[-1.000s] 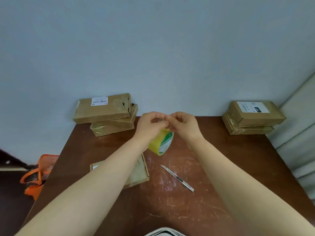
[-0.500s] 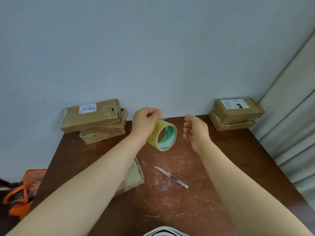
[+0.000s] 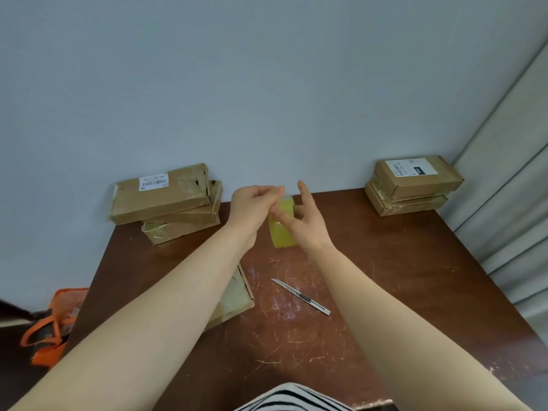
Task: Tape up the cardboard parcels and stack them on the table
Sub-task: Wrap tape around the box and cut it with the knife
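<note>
My left hand [image 3: 252,207] holds a yellow tape roll [image 3: 281,232] up over the middle of the brown table [image 3: 400,292], the roll now edge-on to me. My right hand [image 3: 305,221] touches the roll's side with index finger raised and the other fingers curled against it. A flat cardboard parcel [image 3: 234,298] lies on the table under my left forearm, mostly hidden. A stack of parcels [image 3: 166,200] sits at the back left against the wall. Another stack of parcels [image 3: 415,185] sits at the back right corner.
A utility knife [image 3: 301,296] lies on the scratched tabletop in front of the roll, blade pointing to the back left. An orange bag [image 3: 53,324] stands on the floor left of the table. A pale curtain [image 3: 510,203] hangs along the right side.
My right hand, which had pulled away from the roll, has come back against it. The roll has turned from showing its open centre to edge-on. My view shifted.
</note>
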